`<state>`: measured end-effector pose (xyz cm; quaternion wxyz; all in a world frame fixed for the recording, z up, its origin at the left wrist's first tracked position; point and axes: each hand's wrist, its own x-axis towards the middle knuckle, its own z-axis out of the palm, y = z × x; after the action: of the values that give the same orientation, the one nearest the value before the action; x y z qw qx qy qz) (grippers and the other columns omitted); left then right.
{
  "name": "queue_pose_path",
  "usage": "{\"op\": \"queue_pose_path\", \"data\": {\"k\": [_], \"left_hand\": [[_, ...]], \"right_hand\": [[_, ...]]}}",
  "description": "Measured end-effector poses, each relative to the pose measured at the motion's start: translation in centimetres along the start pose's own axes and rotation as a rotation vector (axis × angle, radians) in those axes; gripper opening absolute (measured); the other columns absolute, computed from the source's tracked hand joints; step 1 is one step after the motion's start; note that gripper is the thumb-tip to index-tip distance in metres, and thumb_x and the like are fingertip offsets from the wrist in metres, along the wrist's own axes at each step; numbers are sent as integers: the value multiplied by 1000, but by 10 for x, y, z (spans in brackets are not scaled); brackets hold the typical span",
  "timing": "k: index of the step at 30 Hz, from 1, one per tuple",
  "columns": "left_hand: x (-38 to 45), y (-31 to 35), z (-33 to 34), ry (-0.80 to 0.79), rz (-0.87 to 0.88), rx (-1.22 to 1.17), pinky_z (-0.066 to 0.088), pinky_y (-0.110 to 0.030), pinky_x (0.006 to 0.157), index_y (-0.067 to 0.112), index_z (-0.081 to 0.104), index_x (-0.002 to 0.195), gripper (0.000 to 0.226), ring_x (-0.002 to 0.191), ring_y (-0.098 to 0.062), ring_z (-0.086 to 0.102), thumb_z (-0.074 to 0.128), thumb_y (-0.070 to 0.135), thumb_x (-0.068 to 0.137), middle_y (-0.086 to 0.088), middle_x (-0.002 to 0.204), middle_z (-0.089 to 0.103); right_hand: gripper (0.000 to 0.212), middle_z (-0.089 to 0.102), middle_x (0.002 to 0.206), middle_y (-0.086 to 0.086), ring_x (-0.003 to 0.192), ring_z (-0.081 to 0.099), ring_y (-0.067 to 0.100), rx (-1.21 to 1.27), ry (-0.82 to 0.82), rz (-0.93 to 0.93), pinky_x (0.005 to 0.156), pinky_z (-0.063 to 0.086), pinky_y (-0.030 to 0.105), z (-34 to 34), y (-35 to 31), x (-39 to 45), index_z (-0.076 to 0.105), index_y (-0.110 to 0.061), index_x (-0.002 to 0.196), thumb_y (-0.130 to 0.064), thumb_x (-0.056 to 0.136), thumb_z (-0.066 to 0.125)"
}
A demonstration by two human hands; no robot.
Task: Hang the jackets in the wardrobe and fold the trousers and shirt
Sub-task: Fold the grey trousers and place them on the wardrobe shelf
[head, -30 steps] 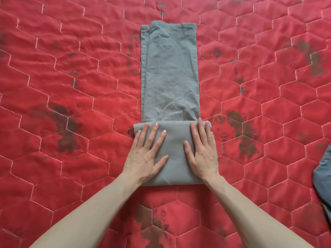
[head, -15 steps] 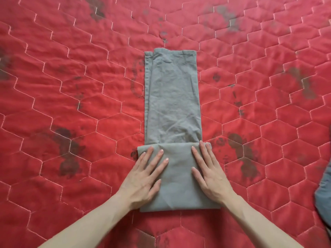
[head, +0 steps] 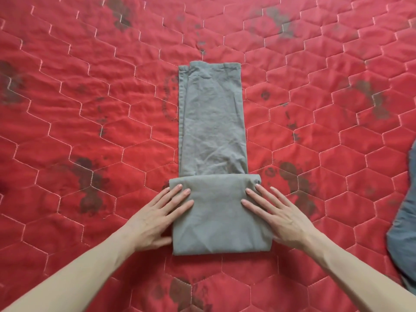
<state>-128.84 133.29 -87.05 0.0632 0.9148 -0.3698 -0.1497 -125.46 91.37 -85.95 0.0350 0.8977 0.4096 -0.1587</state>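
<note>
Head view: grey trousers [head: 212, 122] lie lengthwise on a red quilted cover [head: 67, 109], the near end already folded over into a thicker block.
Left hand: the left hand [head: 157, 219] lies flat with straight, slightly spread fingers, holding nothing, fingertips on the block's left edge and palm on the cover just beside it.
Right hand: the right hand [head: 276, 215] mirrors it, flat and holding nothing, fingers pressing the block's right part near the fold's rolled corner.
Trousers' place: the folded block sits between the two palms and under their fingertips; the unfolded length runs away beyond the fingertips.
Step in hand: probably smoothing the first fold before the next turn.
Doing it well: press outward from the middle so creases leave at the sides; keep both side edges in line with the leg beyond; flatten the bulging right corner before folding again.
Risk: the left layers beyond the fingertips sit slightly offset, which may show in the finished fold.
Count: one pair of trousers; two hands; one bluish garment [head: 403, 221] well off past the right hand, partly cut by the frame; no jacket or shirt identifiable.
</note>
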Motion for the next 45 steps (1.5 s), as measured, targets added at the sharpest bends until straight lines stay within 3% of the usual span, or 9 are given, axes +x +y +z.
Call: {"op": "queue_pose_path", "data": {"k": [5, 10, 13, 17, 21, 27, 33, 39, 45], "left_hand": [[-6, 10, -11, -14, -9, -87, 8, -49, 130, 25, 24, 166, 84, 162, -31, 3, 57, 52, 94, -3, 175, 12], [-2, 20, -29, 55, -68, -89, 28, -51, 126, 23, 59, 147, 54, 154, -30, 36, 50, 35, 95, 2, 159, 50], [-4, 25, -24, -25, -5, 30, 31, -54, 124, 20, 56, 149, 65, 153, -38, 34, 58, 36, 86, -8, 161, 46], [-16, 19, -8, -80, 30, 178, 26, -57, 125, 18, 30, 164, 102, 158, -44, 16, 61, 13, 66, -16, 171, 22], [-13, 17, 2, 37, 84, 287, 31, -58, 122, 17, 26, 165, 84, 156, -45, 21, 43, 2, 84, -17, 171, 21], [23, 8, 4, 110, 154, 296, 34, -53, 122, 16, 35, 162, 62, 154, -41, 30, 34, 6, 101, -16, 168, 30], [22, 6, -9, 60, 102, 72, 24, -50, 127, 20, 28, 165, 74, 158, -37, 20, 32, 1, 94, -10, 172, 23], [-7, 11, -29, 169, -164, -416, 28, -37, 126, 16, 46, 156, 53, 155, -18, 32, 50, 13, 104, 2, 165, 38], [-18, 32, -35, 342, -427, -708, 43, -23, 113, 10, 68, 129, 51, 117, 8, 64, 66, 43, 89, 14, 123, 74]], "right_hand": [[77, 11, 175, -2, 162, 7, 24, 150, -45, -40, 126, 17, 49, -19, 2, -8, 18, -31, 166, -51, 99, 49], [69, 17, 173, -6, 162, 6, 19, 406, -25, -12, 128, 19, 39, -36, -16, -11, 36, -29, 161, -24, 96, 59], [78, 30, 169, -3, 158, 24, 24, 291, 24, -4, 123, 35, 44, -34, -20, -17, 48, -28, 155, -10, 80, 63], [113, 29, 169, -1, 154, 32, 31, 86, -1, 130, 119, 39, 49, -13, -21, -25, 37, -31, 161, 3, 55, 61], [89, 26, 171, 7, 156, 28, 33, -70, 132, 54, 119, 28, 49, 9, -20, -24, 28, -23, 164, 2, 80, 37], [68, 17, 174, 2, 159, 18, 27, -255, 180, -316, 128, 14, 51, 11, 12, 4, 20, -26, 166, -9, 103, 38], [74, 23, 172, 1, 158, 22, 31, -135, 59, -346, 123, 20, 62, -10, 19, 17, 35, -26, 162, -35, 92, 57], [43, 51, 157, -8, 147, 45, 12, 252, 281, -184, 122, 30, 48, -34, 5, -8, 61, -17, 144, -33, 111, 39], [36, 64, 135, -23, 125, 62, 3, 717, 532, 143, 110, 43, 34, -40, -34, -23, 70, -18, 124, -42, 107, 48]]}}
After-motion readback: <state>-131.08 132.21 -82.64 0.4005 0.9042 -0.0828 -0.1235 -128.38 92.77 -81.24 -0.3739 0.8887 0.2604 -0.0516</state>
